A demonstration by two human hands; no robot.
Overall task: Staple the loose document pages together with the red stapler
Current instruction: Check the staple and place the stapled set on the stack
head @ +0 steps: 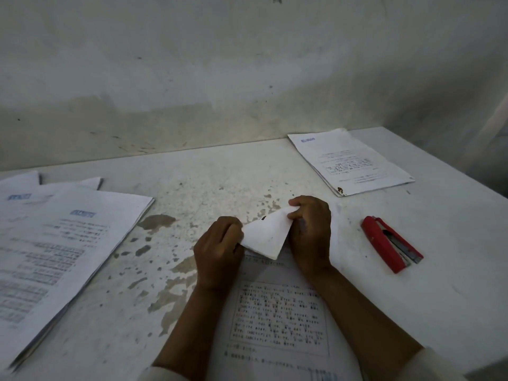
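A printed document (pixel 277 312) lies on the white table in front of me, between my forearms. Its top corner (pixel 268 235) is folded back into a white triangle. My left hand (pixel 217 251) pinches the left side of that fold. My right hand (pixel 310 229) pinches its upper right tip between thumb and fingers. The red stapler (pixel 390 243) lies closed on the table to the right of my right hand, untouched.
A spread pile of printed pages (pixel 55 251) covers the table's left side. A separate set of pages (pixel 351 163) lies at the back right near the stained wall (pixel 220 78). The worn table (pixel 206 182) has dark chipped patches in the middle.
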